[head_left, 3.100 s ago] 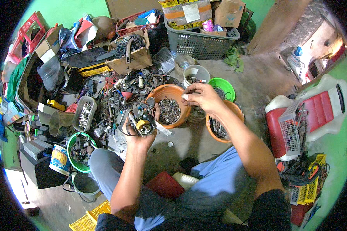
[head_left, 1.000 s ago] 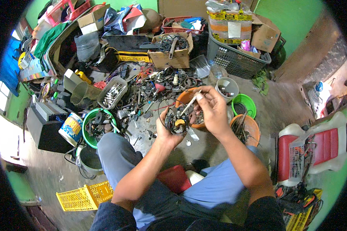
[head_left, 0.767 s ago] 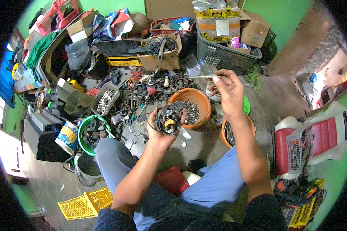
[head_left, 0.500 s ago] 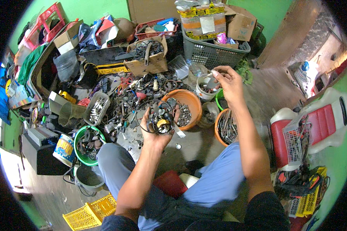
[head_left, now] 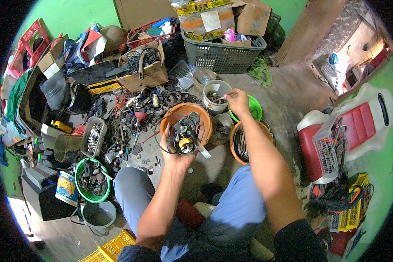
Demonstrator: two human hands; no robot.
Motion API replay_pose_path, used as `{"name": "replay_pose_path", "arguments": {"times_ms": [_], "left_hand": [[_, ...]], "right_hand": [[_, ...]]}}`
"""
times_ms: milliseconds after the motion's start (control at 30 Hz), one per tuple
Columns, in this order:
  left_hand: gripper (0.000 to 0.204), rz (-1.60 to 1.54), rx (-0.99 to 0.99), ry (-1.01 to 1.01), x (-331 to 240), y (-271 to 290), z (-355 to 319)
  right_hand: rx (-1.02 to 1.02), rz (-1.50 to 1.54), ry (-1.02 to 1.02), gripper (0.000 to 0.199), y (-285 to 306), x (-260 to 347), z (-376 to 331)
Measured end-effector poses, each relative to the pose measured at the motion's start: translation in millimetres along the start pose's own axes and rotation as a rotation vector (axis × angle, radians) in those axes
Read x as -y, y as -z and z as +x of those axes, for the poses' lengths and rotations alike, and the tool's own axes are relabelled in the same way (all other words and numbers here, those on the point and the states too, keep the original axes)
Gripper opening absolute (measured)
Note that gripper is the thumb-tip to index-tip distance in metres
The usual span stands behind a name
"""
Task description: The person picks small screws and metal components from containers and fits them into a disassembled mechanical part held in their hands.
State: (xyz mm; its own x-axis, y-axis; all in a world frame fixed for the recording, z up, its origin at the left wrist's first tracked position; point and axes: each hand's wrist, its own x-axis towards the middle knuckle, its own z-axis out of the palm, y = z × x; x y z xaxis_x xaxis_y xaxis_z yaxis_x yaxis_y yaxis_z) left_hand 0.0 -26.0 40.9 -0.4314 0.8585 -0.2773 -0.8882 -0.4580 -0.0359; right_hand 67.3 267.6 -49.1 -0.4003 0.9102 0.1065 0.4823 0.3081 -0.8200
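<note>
Right hand [head_left: 239, 103] lowered to pale bucket [head_left: 212, 105], now near rim; grip narrow, cannot tell if holding anything. Left hand [head_left: 179, 160] cradles mixed parts [head_left: 184, 137].

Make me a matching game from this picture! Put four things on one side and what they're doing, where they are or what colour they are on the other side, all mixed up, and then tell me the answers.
Things:
1. Left hand
2. Right hand
3. Padded seat
4. Big grey basket

Clues:
A. Close by the white bucket
B. Loaded with boxes
C. Holding a bunch of small parts
D. Red and white

Right pairs: 1-C, 2-A, 3-D, 4-B
</note>
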Motion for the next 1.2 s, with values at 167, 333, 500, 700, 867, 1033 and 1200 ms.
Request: {"name": "replay_pose_path", "arguments": {"times_ms": [167, 333, 500, 700, 867, 1033, 1200], "left_hand": [[0.045, 0.039, -0.017, -0.001, -2, 5, 5], [0.05, 0.043, -0.015, -0.009, -4, 12, 6], [0.055, 0.04, 0.003, 0.016, -5, 12, 9], [0.057, 0.039, 0.041, 0.011, -8, -1, -4], [0.057, 0.036, 0.042, 0.012, -19, -8, -20], [0.058, 0.048, 0.077, -0.014, -28, -15, -41], [0.054, 0.057, 0.068, -0.052, -49, -16, -65]], "right_hand": [[-0.068, 0.08, -0.169, 0.02, -26, -35, 15], [-0.029, 0.041, -0.141, 0.023, -45, -58, 25], [0.104, -0.046, -0.032, 0.026, -37, -42, 18], [0.193, 0.146, 0.189, 0.022, -14, 45, -10], [0.351, 0.276, 0.316, 0.023, 19, 150, -75], [0.331, 0.197, 0.526, 0.021, 43, 192, -128], [0.447, 0.247, 0.606, 0.02, 42, 211, -182]]}}
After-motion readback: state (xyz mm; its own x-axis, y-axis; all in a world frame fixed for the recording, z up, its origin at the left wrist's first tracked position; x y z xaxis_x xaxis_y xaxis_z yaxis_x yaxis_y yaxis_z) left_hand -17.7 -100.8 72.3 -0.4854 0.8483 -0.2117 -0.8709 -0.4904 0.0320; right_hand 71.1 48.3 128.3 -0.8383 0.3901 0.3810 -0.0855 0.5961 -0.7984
